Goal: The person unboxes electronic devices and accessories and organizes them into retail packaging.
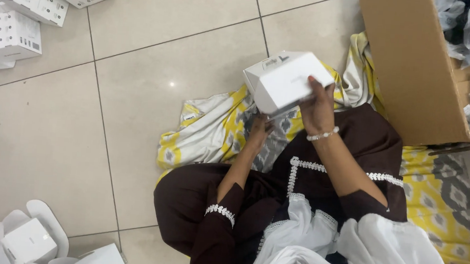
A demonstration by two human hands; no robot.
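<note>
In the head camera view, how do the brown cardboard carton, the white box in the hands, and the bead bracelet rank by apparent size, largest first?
1. Brown cardboard carton, though partly cut off by the frame.
2. White box, held by the right hand; it is raised nearer the camera, so it may look bigger than it is.
3. Bead bracelet.

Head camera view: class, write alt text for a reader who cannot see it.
A seated person's right hand holds a small white cardboard box above their lap, the left hand just beneath it. A large brown cardboard carton stands at right; more white boxes lie on the tiled floor.
</note>
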